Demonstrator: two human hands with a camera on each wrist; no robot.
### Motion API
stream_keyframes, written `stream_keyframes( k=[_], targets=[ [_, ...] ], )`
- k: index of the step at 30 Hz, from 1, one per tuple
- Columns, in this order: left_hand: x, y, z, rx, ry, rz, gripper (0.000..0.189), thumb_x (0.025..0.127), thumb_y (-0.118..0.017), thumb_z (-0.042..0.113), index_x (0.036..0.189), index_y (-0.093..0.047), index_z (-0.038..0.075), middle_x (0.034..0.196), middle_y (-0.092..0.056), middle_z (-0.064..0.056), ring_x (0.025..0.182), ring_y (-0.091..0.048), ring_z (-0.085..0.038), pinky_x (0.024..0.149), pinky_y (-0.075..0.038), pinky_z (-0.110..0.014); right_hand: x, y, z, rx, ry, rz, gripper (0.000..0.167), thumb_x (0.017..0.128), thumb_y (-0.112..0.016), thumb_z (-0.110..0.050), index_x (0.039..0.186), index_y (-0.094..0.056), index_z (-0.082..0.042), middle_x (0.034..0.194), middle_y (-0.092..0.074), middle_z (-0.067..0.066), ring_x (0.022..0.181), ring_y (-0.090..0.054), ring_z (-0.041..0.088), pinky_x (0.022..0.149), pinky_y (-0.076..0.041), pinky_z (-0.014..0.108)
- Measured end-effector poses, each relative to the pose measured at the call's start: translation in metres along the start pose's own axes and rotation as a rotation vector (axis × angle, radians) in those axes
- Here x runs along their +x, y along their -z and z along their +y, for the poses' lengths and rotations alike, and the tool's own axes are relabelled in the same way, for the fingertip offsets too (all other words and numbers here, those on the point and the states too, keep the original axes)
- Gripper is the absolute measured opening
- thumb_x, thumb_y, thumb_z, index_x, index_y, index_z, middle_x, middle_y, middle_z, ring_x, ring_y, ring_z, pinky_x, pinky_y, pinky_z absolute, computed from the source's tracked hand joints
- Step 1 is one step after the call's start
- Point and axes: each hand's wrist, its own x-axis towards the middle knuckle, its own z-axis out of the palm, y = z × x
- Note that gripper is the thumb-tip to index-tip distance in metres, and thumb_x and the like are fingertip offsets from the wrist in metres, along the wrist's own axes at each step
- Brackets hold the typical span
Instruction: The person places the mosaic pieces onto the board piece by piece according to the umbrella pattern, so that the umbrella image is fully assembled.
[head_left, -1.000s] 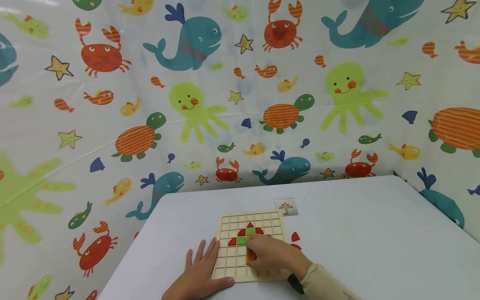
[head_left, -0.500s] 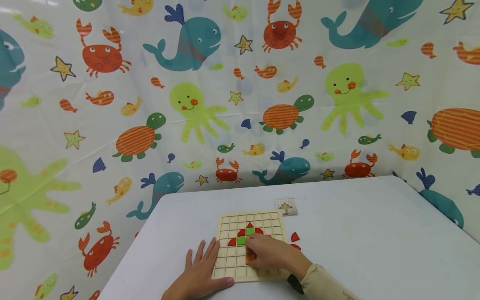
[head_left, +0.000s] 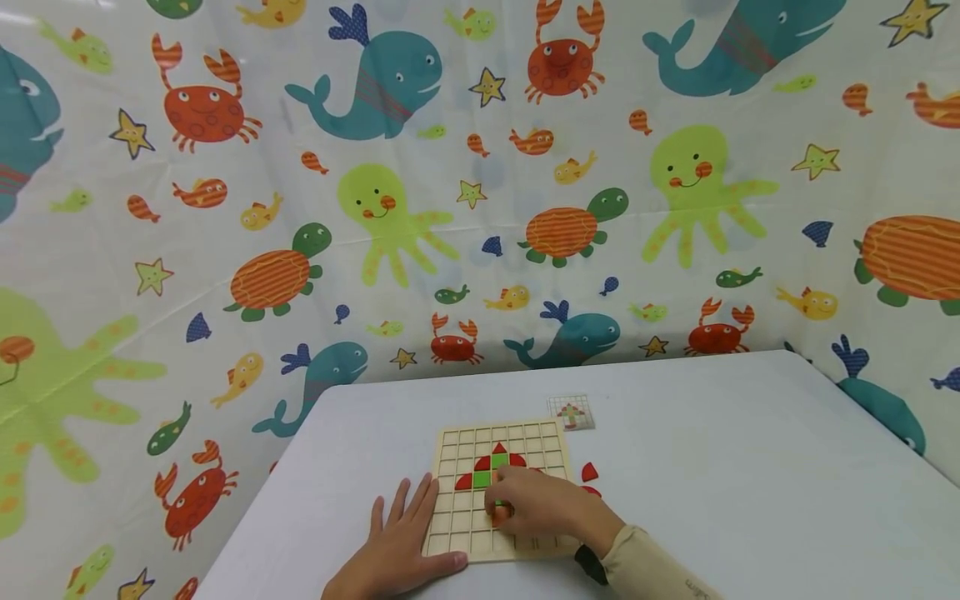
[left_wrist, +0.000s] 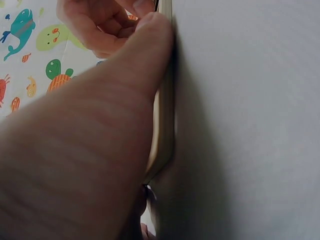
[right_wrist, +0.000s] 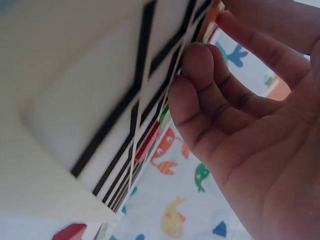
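A square wooden grid board (head_left: 459,540) lies on the table in the head view. Along its left edge rests my left hand (head_left: 397,537), fingers straight and spread, thumb on the near left corner. Over the board's middle, my right hand (head_left: 543,500) pinches an orange piece (head_left: 501,517) between thumb and fingers; the hand hides much of that piece. In the right wrist view, curled fingertips (right_wrist: 196,60) are right at the board's surface. Red rounded pieces (head_left: 465,482), green squares (head_left: 482,479) and a red triangle (head_left: 500,448) sit in grid cells beyond the hand.
A small pattern card (head_left: 572,412) with a coloured grid design lies behind the board. To the board's right are a loose red piece (head_left: 589,472) and another red piece partly behind the right wrist. A sea-animal cloth (head_left: 480,250) hangs behind the white table (head_left: 690,467).
The right index finger has shifted slightly left over the board, and a bit of green now shows beside the orange piece. The left hand has stayed in place.
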Motion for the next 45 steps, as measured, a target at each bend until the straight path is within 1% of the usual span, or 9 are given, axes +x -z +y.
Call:
stream_keyframes(
  k=[4, 8, 13, 19, 25, 30, 33, 38, 45],
  targets=[
    [0.001, -0.001, 0.001, 0.001, 0.003, -0.005, 0.133, 0.07, -0.068, 0.092, 0.17, -0.031, 0.012, 0.177, -0.022, -0.008, 0.161, -0.003, -0.049, 0.115, 0.018, -0.075, -0.003, 0.008, 0.002, 0.036, -0.005, -0.016, 0.013, 0.094, -0.085, -0.016, 0.105, -0.08, -0.022, 0.093, -0.057, -0.011, 0.086, -0.053, 0.004, 0.077, -0.05, 0.022],
    [0.0, -0.001, 0.002, 0.007, -0.001, -0.007, 0.132, 0.07, -0.067, 0.092, 0.17, -0.031, 0.013, 0.177, -0.022, -0.008, 0.161, -0.003, -0.048, 0.116, 0.017, -0.075, -0.012, 0.024, 0.01, 0.085, -0.027, 0.029, 0.018, 0.094, -0.084, -0.015, 0.111, -0.081, -0.018, 0.096, -0.062, -0.01, 0.089, -0.056, 0.007, 0.078, -0.053, 0.025],
    [0.0, 0.0, 0.001, 0.011, -0.004, -0.005, 0.131, 0.072, -0.068, 0.09, 0.17, -0.029, 0.012, 0.177, -0.022, -0.009, 0.161, -0.004, -0.048, 0.117, 0.015, -0.075, -0.032, 0.052, 0.027, 0.131, -0.112, 0.12, 0.023, 0.094, -0.083, -0.011, 0.116, -0.079, -0.009, 0.104, -0.067, 0.0, 0.093, -0.06, 0.02, 0.077, -0.056, 0.031],
    [0.001, 0.0, 0.002, 0.007, -0.002, -0.002, 0.131, 0.072, -0.067, 0.09, 0.17, -0.029, 0.012, 0.178, -0.021, -0.009, 0.161, -0.003, -0.048, 0.116, 0.016, -0.076, -0.055, 0.071, 0.06, 0.185, -0.275, 0.187, 0.025, 0.091, -0.084, -0.006, 0.115, -0.077, -0.008, 0.101, -0.067, 0.004, 0.09, -0.062, 0.023, 0.074, -0.06, 0.035],
    [0.001, -0.007, 0.001, 0.011, 0.011, -0.007, 0.135, 0.069, -0.067, 0.093, 0.17, -0.03, 0.012, 0.177, -0.021, -0.009, 0.161, -0.003, -0.048, 0.116, 0.018, -0.075, -0.067, 0.069, 0.093, 0.183, -0.393, 0.181, 0.02, 0.09, -0.085, -0.011, 0.109, -0.077, -0.011, 0.093, -0.064, 0.001, 0.086, -0.059, 0.021, 0.075, -0.057, 0.037],
    [0.001, -0.008, 0.001, 0.018, 0.01, 0.009, 0.135, 0.069, -0.066, 0.093, 0.17, -0.03, 0.012, 0.177, -0.021, -0.009, 0.161, -0.004, -0.048, 0.116, 0.017, -0.075, -0.065, 0.057, 0.108, 0.217, -0.413, 0.158, 0.02, 0.09, -0.087, -0.02, 0.1, -0.072, -0.012, 0.085, -0.062, 0.001, 0.081, -0.057, 0.02, 0.071, -0.051, 0.036],
    [0.001, -0.008, 0.0, 0.02, 0.003, 0.018, 0.135, 0.069, -0.066, 0.093, 0.17, -0.03, 0.011, 0.177, -0.021, -0.009, 0.161, -0.005, -0.049, 0.116, 0.016, -0.076, -0.061, 0.05, 0.11, 0.217, -0.417, 0.143, 0.023, 0.087, -0.089, -0.022, 0.095, -0.069, -0.013, 0.084, -0.062, 0.0, 0.08, -0.057, 0.02, 0.071, -0.05, 0.037],
    [0.003, -0.008, 0.0, 0.028, 0.004, 0.022, 0.135, 0.068, -0.066, 0.093, 0.17, -0.031, 0.012, 0.177, -0.022, -0.009, 0.161, -0.005, -0.049, 0.116, 0.017, -0.076, -0.055, 0.045, 0.107, 0.185, -0.427, 0.138, 0.027, 0.085, -0.091, -0.014, 0.095, -0.066, -0.012, 0.084, -0.06, 0.002, 0.08, -0.056, 0.02, 0.073, -0.051, 0.038],
    [0.004, -0.008, 0.001, 0.029, 0.014, 0.016, 0.135, 0.067, -0.067, 0.093, 0.17, -0.032, 0.013, 0.177, -0.023, -0.009, 0.16, -0.005, -0.049, 0.115, 0.019, -0.075, -0.053, 0.044, 0.101, 0.182, -0.431, 0.136, 0.026, 0.087, -0.089, -0.008, 0.092, -0.064, -0.011, 0.082, -0.06, 0.002, 0.08, -0.056, 0.019, 0.075, -0.053, 0.036]
  ],
)
